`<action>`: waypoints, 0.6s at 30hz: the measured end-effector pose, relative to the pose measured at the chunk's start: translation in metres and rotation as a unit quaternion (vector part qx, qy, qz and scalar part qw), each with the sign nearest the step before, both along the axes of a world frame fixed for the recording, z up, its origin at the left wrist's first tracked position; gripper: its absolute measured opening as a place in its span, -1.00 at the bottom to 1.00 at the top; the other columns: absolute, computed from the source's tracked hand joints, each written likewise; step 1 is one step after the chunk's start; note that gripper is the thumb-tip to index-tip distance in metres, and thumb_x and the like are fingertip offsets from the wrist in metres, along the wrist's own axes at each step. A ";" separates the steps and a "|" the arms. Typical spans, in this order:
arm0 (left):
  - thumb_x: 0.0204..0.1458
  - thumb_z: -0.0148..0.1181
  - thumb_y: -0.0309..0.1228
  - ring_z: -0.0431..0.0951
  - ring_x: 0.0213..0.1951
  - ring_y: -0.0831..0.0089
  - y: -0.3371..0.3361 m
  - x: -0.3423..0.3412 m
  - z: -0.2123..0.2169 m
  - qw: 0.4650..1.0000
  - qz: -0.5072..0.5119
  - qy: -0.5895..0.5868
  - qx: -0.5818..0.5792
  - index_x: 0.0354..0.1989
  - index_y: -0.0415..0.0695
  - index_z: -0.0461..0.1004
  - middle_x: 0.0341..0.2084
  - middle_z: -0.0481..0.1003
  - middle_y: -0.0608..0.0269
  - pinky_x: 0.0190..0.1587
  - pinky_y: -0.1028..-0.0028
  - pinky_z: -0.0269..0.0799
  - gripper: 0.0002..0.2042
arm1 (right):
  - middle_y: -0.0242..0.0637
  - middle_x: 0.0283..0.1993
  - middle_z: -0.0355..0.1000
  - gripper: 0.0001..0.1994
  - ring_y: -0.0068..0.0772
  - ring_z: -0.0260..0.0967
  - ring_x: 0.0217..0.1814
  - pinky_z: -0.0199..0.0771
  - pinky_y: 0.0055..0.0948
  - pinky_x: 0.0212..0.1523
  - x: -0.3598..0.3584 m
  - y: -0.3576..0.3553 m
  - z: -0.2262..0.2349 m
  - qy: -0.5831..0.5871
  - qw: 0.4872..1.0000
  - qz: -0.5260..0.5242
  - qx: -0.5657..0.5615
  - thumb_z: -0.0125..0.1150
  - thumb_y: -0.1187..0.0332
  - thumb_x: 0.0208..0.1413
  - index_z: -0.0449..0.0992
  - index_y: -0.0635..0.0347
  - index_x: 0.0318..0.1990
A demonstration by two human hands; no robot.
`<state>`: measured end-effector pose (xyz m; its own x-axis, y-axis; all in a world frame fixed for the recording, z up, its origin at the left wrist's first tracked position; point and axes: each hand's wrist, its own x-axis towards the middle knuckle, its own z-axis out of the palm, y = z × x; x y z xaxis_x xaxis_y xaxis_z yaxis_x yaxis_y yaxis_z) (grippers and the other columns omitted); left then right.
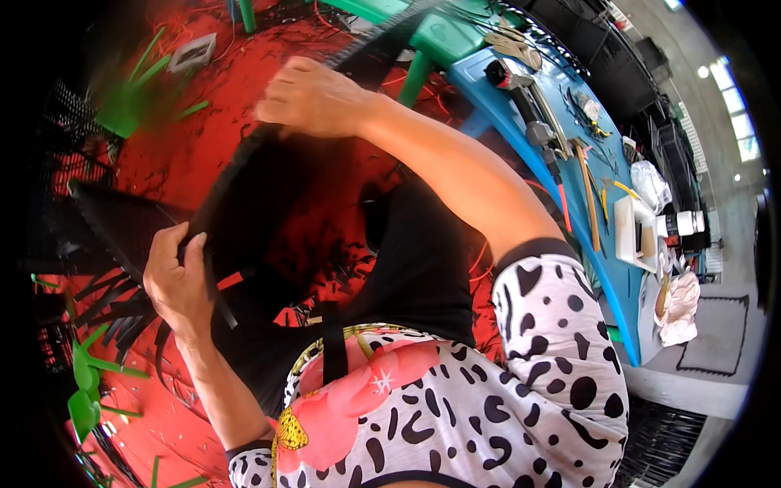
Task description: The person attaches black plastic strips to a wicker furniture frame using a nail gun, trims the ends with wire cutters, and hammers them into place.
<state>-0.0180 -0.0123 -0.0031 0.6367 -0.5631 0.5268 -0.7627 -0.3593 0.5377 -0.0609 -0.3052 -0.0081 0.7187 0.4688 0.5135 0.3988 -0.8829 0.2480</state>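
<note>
A spotted shirt [488, 390] with a pink flower print and black trousers [423, 260] are worn by the seated person, in front of whom a black strip-edged piece [234, 169] is held slantwise above the lap. Its lower end is pinched between the thumb and fingers of the left hand [177, 281], while farther up its edge is covered by the curled right hand [313, 98]; how firmly it is gripped there cannot be told. Loose black strips [122, 305] are fanned out beside the left hand. The red floor [268, 53] is littered with dark scraps. To the right, a blue table [625, 289] is crowded with tools, among them an air-powered tool [529, 106], a wooden-handled hammer [589, 199] and a white tray [624, 232]. A green table [447, 37] is placed beyond it, and bright windows [732, 106] are seen in the far wall.
</note>
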 end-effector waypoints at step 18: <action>-0.18 0.13 -0.65 0.49 -0.31 0.13 -0.009 -0.046 0.002 0.998 -0.012 0.028 0.047 -0.32 -0.30 0.45 -0.38 0.47 0.02 -0.19 0.38 0.38 -0.81 | 0.04 -0.03 0.40 -0.40 -0.10 0.40 -0.02 0.38 -0.23 -0.03 -0.219 -0.235 -0.050 0.177 0.596 -0.756 0.204 0.31 -0.06 -0.17 0.44 0.30 -0.11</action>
<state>-0.0644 -0.0213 -0.0015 0.6488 -0.6236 0.4360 -0.7420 -0.3914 0.5443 -0.2796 -0.5403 -0.0585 0.2582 -0.9646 0.0538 -0.9660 -0.2570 0.0273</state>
